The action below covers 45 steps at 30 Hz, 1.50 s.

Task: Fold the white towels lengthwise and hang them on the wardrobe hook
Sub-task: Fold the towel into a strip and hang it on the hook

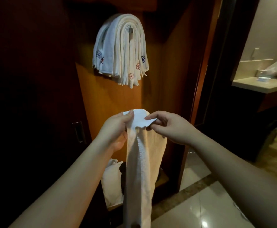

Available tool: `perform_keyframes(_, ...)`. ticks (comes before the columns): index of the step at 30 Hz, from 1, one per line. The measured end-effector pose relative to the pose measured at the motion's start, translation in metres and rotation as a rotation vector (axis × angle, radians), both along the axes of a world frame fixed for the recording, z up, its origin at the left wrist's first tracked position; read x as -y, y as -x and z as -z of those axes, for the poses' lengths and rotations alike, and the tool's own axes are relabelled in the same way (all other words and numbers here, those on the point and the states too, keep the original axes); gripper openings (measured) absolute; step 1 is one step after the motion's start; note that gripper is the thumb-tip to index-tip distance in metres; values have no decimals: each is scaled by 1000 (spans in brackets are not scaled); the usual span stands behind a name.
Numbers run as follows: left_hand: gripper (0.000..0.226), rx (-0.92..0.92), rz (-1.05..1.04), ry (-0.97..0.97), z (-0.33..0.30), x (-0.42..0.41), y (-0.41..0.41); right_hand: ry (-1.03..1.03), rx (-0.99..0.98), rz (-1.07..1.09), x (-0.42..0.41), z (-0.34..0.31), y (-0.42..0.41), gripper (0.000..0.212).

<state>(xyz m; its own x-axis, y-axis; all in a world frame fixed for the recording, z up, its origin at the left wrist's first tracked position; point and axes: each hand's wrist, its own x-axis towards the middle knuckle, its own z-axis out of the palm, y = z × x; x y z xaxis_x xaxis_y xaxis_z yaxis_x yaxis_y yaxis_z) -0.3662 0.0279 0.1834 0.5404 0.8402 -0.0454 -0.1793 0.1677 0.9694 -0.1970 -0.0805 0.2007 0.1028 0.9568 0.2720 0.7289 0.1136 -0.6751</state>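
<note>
Head view, left to right: dark wardrobe door (27,96) with metal pull handle (78,131) near its lower right edge; folded white towels (121,51) with embroidered flowers draped in a thick bundle over wardrobe hook (130,30) on the orange-lit back panel (111,99), hook just visible at the bundle's crest. Below, left hand (116,129) gripping the upper left of a white towel (141,162), thumb pressed over the top edge; towel hanging in a long narrow strip down toward the bottom edge of the frame, well below the hook. Right hand (169,127) pinching the towel's upper right corner between thumb and curled fingers. More pale cloth (111,181) lying low in the wardrobe, behind the strip. Far right, glossy tiled floor (200,208) and a light countertop (257,84) holding indistinct items.
</note>
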Motion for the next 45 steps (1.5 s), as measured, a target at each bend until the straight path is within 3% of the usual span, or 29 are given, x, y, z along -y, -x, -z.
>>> perform_keyframes(4, 62, -67, 28, -116, -8, -2, 1, -235, 2, 34, -6, -2, 11, 11)
perform_keyframes(8, 41, 1, 38, -157, -15, -3, 2, -349, 11, -8, -14, -10, 17, 12)
perform_keyframes(12, 28, 65, 112, -169, -17, -9, 0, -352, 110, 60, -27, -17, 19, 6)
perform_keyframes(19, 43, 77, 148, -135, -25, -18, 3, -345, 261, 116, -35, -27, 24, 12)
perform_keyframes(26, 48, 62, 170, -185, -37, -12, 6, -352, 292, 150, -41, -34, 27, 20)
perform_keyframes(30, 69, 44, 224, -250, -41, -12, 9, -345, 263, 167, -45, -37, 30, 24)
perform_keyframes(33, 53, -61, 263, -390, -42, -16, 13, -343, 233, 170, -47, -40, 31, 20)
perform_keyframes(35, 31, -74, 284, -443, -40, -19, 16, -306, 228, 178, -47, -46, 29, 25)
perform_keyframes(38, 27, -98, 294, -453, -35, -20, 20, -77, 218, 117, -47, -59, 20, 35)
perform_keyframes(45, 19, -84, 155, -387, -39, -28, 31, 353, 482, 80, -49, -52, -25, 32)
